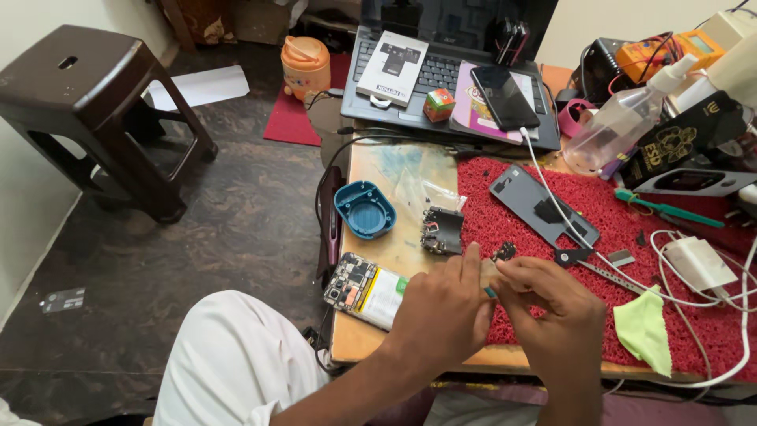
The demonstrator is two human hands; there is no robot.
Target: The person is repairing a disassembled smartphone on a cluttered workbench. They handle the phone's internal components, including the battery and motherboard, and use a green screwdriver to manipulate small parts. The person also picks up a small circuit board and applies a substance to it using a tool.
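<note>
head view: left hand [443,304] and right hand [552,304] pinch one small teal part [490,292] between touching fingertips, opened phone [364,290] just left of them.

— What sort of place is this?
— A small phone repair workshop: an opened phone [364,289] lies on the counter [410,197] just left of a red mat [552,260], a multimeter [670,49] behind it.

tiny part [490,291] pinched between fingers too small to identify, stool [87,95] cut by left edge
</note>
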